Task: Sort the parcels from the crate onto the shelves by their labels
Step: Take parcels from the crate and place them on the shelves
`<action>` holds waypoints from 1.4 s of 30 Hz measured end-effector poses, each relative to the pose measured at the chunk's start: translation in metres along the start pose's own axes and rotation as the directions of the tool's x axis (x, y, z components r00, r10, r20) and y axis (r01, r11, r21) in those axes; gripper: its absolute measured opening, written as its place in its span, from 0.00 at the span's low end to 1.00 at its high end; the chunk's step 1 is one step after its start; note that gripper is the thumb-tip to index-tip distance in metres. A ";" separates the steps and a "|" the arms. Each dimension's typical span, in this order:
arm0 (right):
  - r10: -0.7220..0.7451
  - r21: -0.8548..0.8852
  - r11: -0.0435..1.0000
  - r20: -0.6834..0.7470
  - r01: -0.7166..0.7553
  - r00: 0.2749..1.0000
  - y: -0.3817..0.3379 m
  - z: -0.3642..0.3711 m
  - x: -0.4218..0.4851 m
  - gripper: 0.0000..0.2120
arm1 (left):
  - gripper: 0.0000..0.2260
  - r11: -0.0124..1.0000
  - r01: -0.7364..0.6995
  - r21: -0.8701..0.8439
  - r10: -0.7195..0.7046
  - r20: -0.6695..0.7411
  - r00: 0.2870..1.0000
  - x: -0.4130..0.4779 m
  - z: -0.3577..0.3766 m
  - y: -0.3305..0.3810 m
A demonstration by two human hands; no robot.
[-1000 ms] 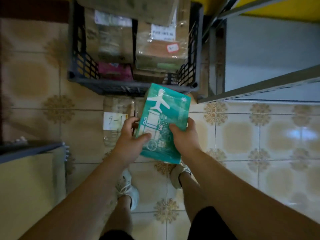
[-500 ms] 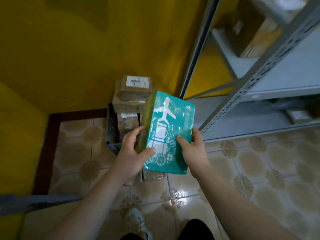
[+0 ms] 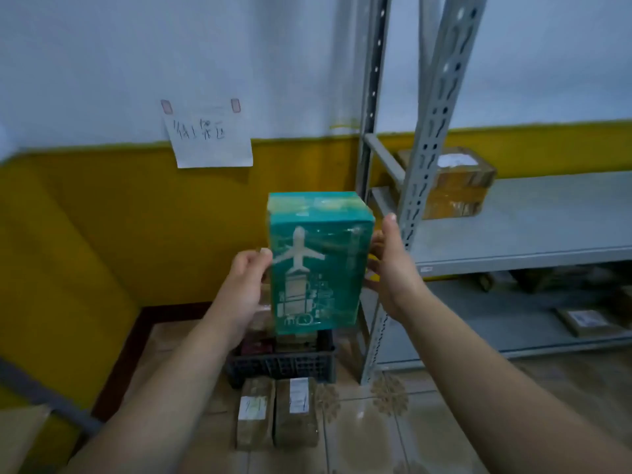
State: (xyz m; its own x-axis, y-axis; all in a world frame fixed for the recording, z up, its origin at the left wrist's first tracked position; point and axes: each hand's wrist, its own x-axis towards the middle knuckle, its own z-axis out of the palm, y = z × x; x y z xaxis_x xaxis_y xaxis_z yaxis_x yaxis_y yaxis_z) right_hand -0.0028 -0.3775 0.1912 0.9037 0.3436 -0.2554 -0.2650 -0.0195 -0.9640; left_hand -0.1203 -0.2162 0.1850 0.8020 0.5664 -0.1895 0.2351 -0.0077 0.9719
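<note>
Left hand and right hand clasp the upright teal parcel by its opposite sides — held in mid-air. Below the grip: two labelled brown parcels on the floor, then the dark crate. Right of it and beyond — grey shelves bearing a taped box.

floor: crate, two parcels | shelf: taped box

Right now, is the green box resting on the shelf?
No, the green box is held in the air between the left hand and right hand, short of the shelf.
</note>
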 end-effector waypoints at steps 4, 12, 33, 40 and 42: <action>-0.075 -0.055 0.996 0.000 0.075 0.997 -0.025 -0.012 -0.021 0.25 | 0.36 0.997 0.002 -0.078 0.000 0.026 1.000 -0.012 0.007 0.026; -0.259 -0.044 0.965 0.006 0.259 0.966 -0.046 -0.003 -0.070 0.13 | 0.15 0.965 -0.196 -0.177 0.227 0.183 0.956 -0.036 -0.007 0.060; -0.224 0.075 0.966 -0.249 0.249 0.942 0.016 0.007 -0.156 0.12 | 0.29 0.936 -0.309 -0.171 0.349 0.321 0.880 -0.089 -0.039 0.022; -0.276 0.013 0.957 -0.259 0.289 0.926 -0.003 -0.057 -0.184 0.25 | 0.26 0.988 -0.052 -0.147 0.114 0.448 0.887 -0.111 0.028 0.019; -0.254 0.055 0.959 -0.261 0.277 0.931 -0.007 -0.090 -0.194 0.35 | 0.21 0.992 -0.114 -0.049 0.124 0.479 0.869 -0.126 0.062 0.025</action>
State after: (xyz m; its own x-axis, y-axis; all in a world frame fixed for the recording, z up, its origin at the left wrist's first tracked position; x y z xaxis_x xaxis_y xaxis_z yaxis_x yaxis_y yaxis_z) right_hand -0.1464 -0.5284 0.2413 0.9968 0.0796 -0.0119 -0.0221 0.1279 -0.9915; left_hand -0.1810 -0.3389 0.2248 0.9892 0.0960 -0.1110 0.1145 -0.0317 0.9929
